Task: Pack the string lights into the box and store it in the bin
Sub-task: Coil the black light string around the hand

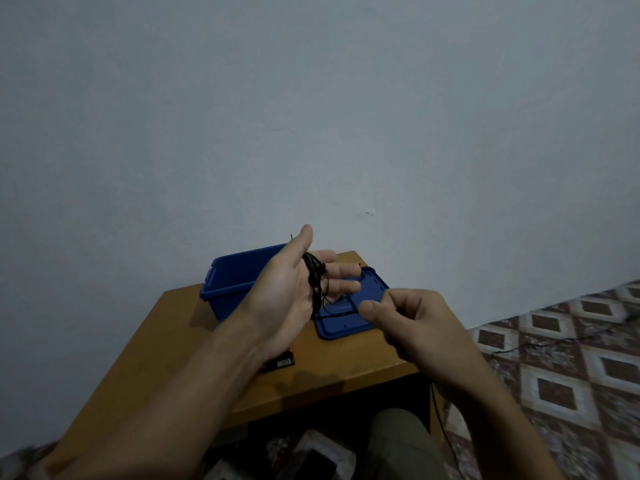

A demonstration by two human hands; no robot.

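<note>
- Found left hand (pixel 277 296) palm up, fingers straight, black string lights (pixel 314 282) looped round it.
- Found right hand (pixel 408 327) curled, thumb on forefinger; grip undetermined.
- Noted blue bin (pixel 230 282), lid (pixel 346 327) beside, on table (pixel 156 341).

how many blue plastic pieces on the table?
2: the bin at back left, partly behind the left hand; its lid lying flat to the bin's right. Others may be hidden.

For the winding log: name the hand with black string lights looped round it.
The left hand, palm up, carries the black string lights coiled round it; the right hand bears no coil.
</note>
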